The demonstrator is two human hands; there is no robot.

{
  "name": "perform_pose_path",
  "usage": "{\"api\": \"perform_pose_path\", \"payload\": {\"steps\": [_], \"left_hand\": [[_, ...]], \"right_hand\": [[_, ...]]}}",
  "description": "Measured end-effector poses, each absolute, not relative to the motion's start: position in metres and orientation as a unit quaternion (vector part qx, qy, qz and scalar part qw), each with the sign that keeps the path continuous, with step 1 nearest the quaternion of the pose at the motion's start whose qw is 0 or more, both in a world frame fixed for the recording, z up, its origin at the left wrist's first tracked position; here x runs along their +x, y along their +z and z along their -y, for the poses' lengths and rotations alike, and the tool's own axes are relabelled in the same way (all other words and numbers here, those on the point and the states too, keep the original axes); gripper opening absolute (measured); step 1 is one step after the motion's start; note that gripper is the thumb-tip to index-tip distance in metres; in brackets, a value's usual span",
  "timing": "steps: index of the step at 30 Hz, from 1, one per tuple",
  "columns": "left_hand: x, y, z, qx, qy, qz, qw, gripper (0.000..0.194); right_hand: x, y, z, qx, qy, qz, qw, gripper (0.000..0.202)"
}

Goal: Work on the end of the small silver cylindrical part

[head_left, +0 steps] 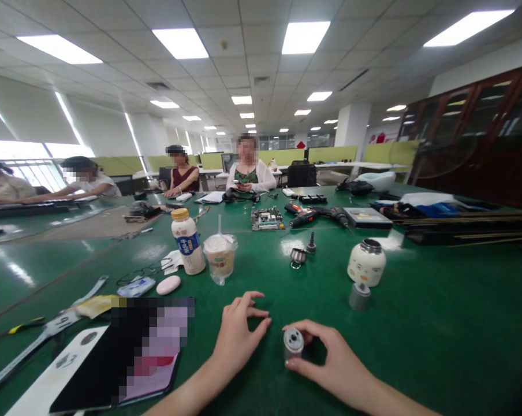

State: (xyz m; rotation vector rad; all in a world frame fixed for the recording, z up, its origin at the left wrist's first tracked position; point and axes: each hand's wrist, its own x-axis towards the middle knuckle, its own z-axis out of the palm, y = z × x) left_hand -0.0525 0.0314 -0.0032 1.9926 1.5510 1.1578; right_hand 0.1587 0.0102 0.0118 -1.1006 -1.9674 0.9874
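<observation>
My right hand [325, 355] grips a small silvery metal cylinder [293, 345] between thumb and fingers; its top face, with dark holes, points up. To the left of it, my left hand [239, 329] hovers with fingers apart and holds nothing. A shiny metal cup-shaped part [298, 256] and a dark stepped shaft-like part [312, 245] stand farther out on the green table [261, 283]. Another grey metal cylinder [359, 297] sits to the right, in front of a round cream bottle [367, 264] with no lid on.
On the left are a tablet [114, 352], a pink oval case [168, 285], a milk-tea cup [220, 258] with a straw and a yellow-capped bottle [188, 245]. A circuit board [267, 219] and power drills [306, 214] lie farther back. Several people sit around the table.
</observation>
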Motion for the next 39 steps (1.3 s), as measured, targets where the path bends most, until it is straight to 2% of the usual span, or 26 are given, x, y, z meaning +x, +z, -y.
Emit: {"api": "perform_pose_path", "payload": {"steps": [3,10,12,20,25,39], "left_hand": [[-0.052,-0.003,-0.032,0.702,0.416,-0.548,0.185,0.040],[-0.038,0.024,-0.015,0.699,0.482,-0.485,0.210,0.020],[-0.031,0.029,-0.006,0.713,0.477,-0.463,0.224,0.025],[-0.023,0.028,0.001,0.728,0.454,-0.466,0.219,0.022],[-0.022,0.029,0.002,0.712,0.479,-0.464,0.220,0.025],[-0.017,0.036,0.005,0.739,0.442,-0.466,0.202,0.014]], "right_hand": [[0.159,0.011,-0.010,-0.419,0.378,0.755,0.333,0.034],[0.159,0.009,-0.010,-0.419,0.374,0.756,0.335,0.034],[0.159,0.009,-0.011,-0.410,0.374,0.759,0.340,0.031],[0.159,0.008,-0.011,-0.399,0.373,0.762,0.348,0.028],[0.161,0.005,-0.012,-0.402,0.365,0.766,0.344,0.033],[0.161,0.007,-0.011,-0.385,0.367,0.772,0.347,0.030]]}}
